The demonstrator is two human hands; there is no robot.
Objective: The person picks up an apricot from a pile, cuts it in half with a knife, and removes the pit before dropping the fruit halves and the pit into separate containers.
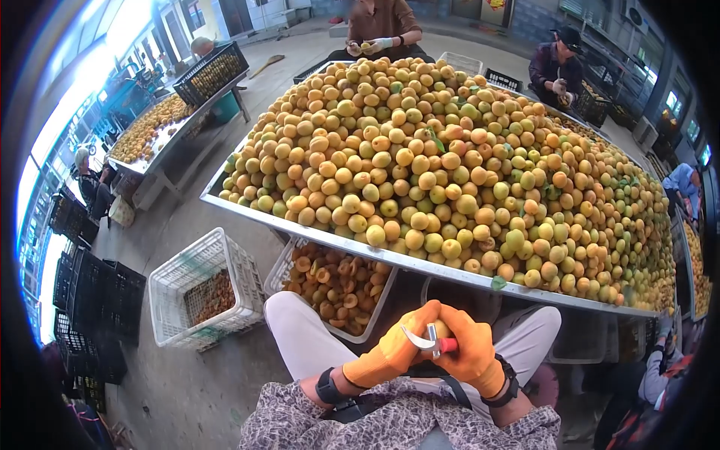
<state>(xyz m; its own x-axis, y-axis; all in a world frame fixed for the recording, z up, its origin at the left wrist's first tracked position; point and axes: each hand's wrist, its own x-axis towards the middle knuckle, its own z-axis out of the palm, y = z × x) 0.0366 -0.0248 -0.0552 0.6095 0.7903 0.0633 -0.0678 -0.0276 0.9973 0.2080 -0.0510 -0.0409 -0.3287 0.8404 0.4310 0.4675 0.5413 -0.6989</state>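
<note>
My left hand [391, 349], in an orange glove, is closed just above my lap. Against it my right hand [471, 351], gloved alike, is closed around a metal tool with a curved blade [420, 341] and a red grip [448, 345]. A yellow apricot [442, 330] shows partly between both hands; fingers hide the rest. In front of my knees, a crate [369, 328] holds halved apricots [330, 289]. Beyond it rises a large heap of whole apricots [420, 157] on a metal-edged table [315, 225].
A white crate [163, 300] with reddish-brown bits inside stands on the floor at left. Black crates [105, 300] are stacked further left. Another apricot table [169, 135] stands behind. Co-workers sit across the heap [382, 26] and at its far right [555, 67].
</note>
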